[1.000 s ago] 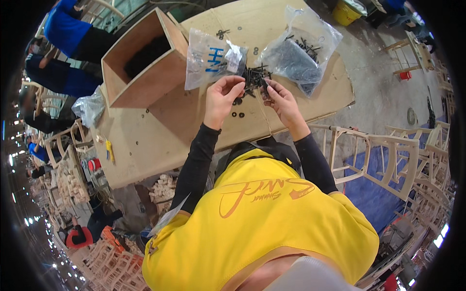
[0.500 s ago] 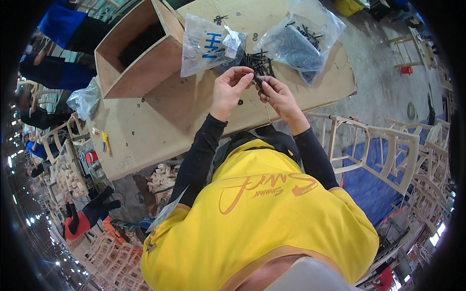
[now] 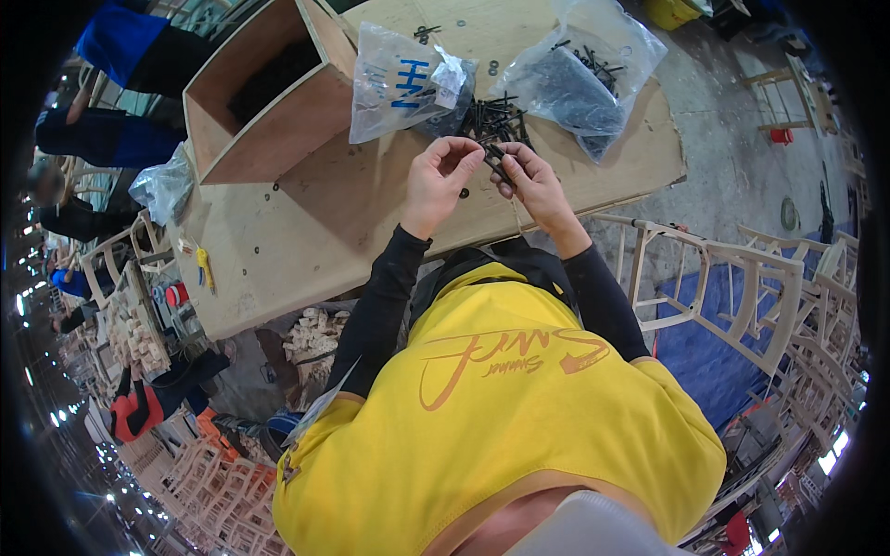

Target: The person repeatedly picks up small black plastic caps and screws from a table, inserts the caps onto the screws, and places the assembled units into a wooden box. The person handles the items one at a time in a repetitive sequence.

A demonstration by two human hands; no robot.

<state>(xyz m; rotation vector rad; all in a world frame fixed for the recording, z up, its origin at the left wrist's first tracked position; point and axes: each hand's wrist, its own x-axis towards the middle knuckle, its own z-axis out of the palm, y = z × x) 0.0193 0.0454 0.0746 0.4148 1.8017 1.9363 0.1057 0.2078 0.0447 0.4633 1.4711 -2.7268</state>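
Observation:
Over the near edge of the table, my two hands meet. My right hand (image 3: 535, 188) is closed on slim black bolts (image 3: 497, 163), which stick out between thumb and fingers. My left hand (image 3: 438, 184) is pinched, thumb against fingertips, beside the bolt ends; whatever it holds is too small to make out. Just beyond the hands lies a loose pile of black bolts (image 3: 496, 120). A clear plastic bag (image 3: 385, 88) with blue marks lies left of the pile. To its right, another clear bag (image 3: 565, 93) holds more dark hardware. A small black washer (image 3: 464, 193) lies near my left hand.
An open wooden box (image 3: 278, 130) with dark contents stands at the table's (image 3: 278, 278) far left. A yellow-handled tool (image 3: 204, 271) lies by the left edge, a crumpled bag (image 3: 163, 190) beyond it. Wooden chair frames (image 3: 709, 269) stand at right. Several people are at left.
My hands stay together at nearly the same place. The bolts in my right hand now show more clearly beside my left fingertips. The view has shifted slightly.

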